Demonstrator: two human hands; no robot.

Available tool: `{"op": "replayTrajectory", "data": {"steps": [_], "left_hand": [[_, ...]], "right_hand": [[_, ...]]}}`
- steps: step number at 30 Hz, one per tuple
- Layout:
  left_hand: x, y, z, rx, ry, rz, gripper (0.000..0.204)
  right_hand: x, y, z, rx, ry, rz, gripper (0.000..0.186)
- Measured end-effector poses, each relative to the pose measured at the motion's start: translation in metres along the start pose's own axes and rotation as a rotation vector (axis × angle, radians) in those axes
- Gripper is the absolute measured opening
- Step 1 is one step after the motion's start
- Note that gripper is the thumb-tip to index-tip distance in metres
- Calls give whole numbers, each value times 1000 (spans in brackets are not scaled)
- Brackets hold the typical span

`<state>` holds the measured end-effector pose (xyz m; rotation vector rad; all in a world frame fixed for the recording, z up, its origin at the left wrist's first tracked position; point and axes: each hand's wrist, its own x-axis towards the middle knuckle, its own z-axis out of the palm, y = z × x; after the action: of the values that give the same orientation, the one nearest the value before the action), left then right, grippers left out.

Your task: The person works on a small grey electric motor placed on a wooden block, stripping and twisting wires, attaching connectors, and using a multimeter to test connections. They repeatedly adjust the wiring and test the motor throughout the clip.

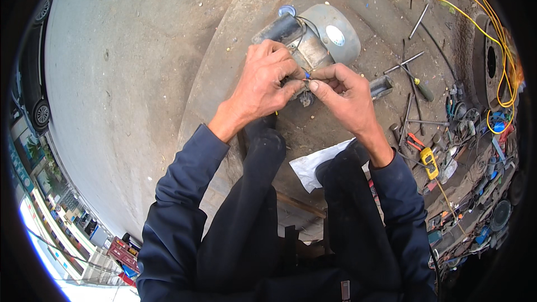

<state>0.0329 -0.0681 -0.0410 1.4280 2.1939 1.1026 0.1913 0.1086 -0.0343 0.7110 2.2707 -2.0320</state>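
Observation:
Over a grey electric motor with a rounded cover, my two hands meet fingertip to fingertip. My left hand is closed in a pinch on a thin wire with a bit of blue on it. From the other side my right hand pinches the same small spot between thumb and fingers. The wire's ends are mostly hidden by the fingertips. A black cylinder is fixed along the motor's side, and a dark cable loops over the housing. Just below my fingers hangs a dark tangle, too small to make out.
A white sheet lies by my right foot. To the right are a screwdriver, metal rods, a yellow clamp meter and a heap of tools and parts. Yellow cable hangs over a wheel rim. A dark car stands far left.

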Motion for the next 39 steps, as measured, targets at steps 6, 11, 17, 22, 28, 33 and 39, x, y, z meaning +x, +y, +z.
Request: {"op": "replayTrajectory", "data": {"steps": [6, 11, 17, 22, 28, 33, 39], "left_hand": [[0, 0, -1, 9, -23, -2, 21], [3, -3, -7, 10, -93, 12, 23], [6, -5, -13, 16, -153, 23, 22], [7, -4, -12, 13, -149, 19, 21], [8, 0, -15, 10, -145, 33, 20], [7, 3, -11, 33, -137, 7, 20], [5, 5, -5, 48, -86, 3, 19]], "right_hand": [[5, 0, 3, -335, 74, -401, 18], [7, -4, 1, -478, 53, -559, 19], [8, -8, 3, -456, -4, -499, 16], [7, -2, 3, -302, -19, -329, 12], [6, 6, 10, 65, -1, 21, 10], [6, 8, 11, 151, -9, 124, 13], [3, 9, 16, 157, 32, 130, 15]]}}
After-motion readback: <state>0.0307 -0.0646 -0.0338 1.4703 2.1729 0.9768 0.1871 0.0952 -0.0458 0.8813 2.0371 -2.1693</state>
